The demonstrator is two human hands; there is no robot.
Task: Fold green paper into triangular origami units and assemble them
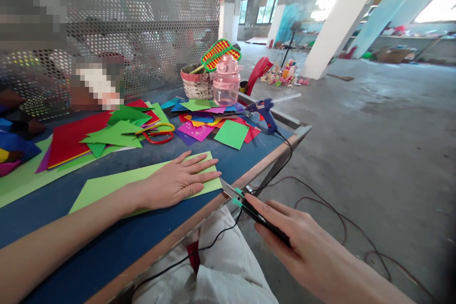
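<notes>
My left hand (178, 178) lies flat with fingers spread on a light green sheet of paper (103, 190) near the table's front edge. In my right hand (299, 232) is a utility knife (265, 221) with a black handle and green pieces near its blade. The blade points left, and its tip is at the right end of the sheet, close to my left fingertips. Whether the tip touches the paper I cannot tell. Part of the sheet is hidden under my left hand and forearm.
Scissors (158, 128) with red and yellow handles lie by green and red paper pieces (81, 135). Behind are coloured squares (231, 134), a pink bottle (226, 83), a basket (197, 86) and a blue glue gun (265, 111). Its cord (290, 152) hangs over the table edge.
</notes>
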